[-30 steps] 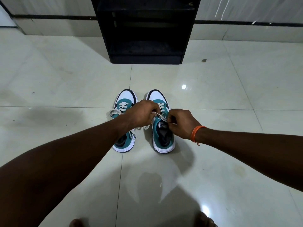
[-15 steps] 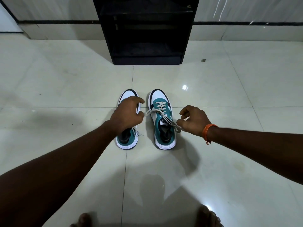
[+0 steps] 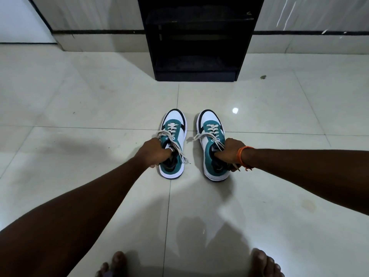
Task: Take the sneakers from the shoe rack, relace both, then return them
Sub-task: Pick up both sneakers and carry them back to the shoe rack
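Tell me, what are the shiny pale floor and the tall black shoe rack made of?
The shiny pale floor looks like glazed ceramic or stone tile: thin grout lines cross it, and it mirrors a lamp and shadows. The tall black shoe rack seems to be painted or laminated board with a matt finish, though it is too dark to tell for sure.

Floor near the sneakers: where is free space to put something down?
Bare floor lies left of the left sneaker, right of the right sneaker, and between their toes and the rack. Crowded: the narrow gap between the sneakers, where laces trail and each hand grips.
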